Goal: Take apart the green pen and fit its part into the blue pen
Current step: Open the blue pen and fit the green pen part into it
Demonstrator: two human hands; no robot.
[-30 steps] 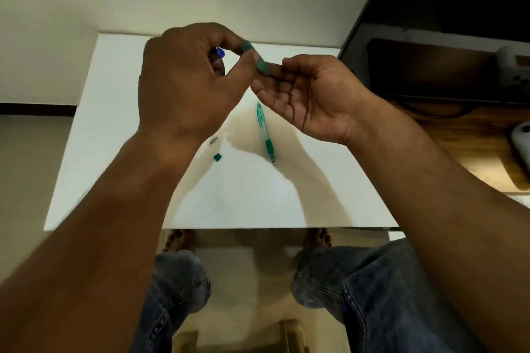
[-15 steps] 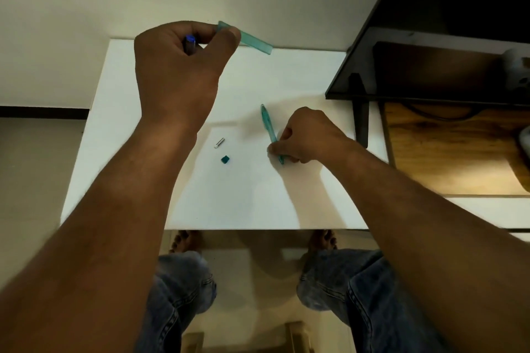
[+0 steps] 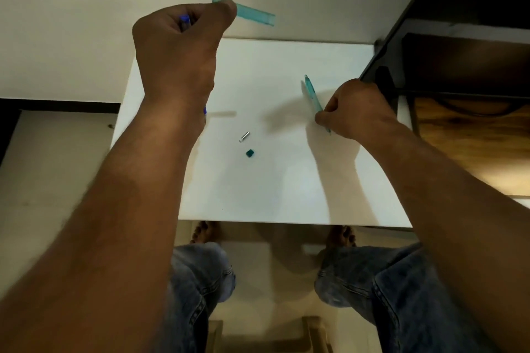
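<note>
two hands: left hand (image 3: 177, 46) grips blue pen (image 3: 185, 20), right hand (image 3: 354, 107) green pen (image 3: 312, 94).

The barrel (image 3: 253, 16) in the left hand (image 3: 177, 46) and the pen (image 3: 311, 92) in the right hand (image 3: 355, 109) are translucent green plastic. Between the hands, a shiny metal sleeve (image 3: 244, 137) and an opaque green cap (image 3: 250, 153) lie on the smooth, matt white counter (image 3: 272, 186).

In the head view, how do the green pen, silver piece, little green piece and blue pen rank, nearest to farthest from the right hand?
1. green pen, pinched by the right hand itself.
2. silver piece and little green piece, on the table to its left; too close to call.
3. blue pen, gripped in the raised left hand, far left.
</note>
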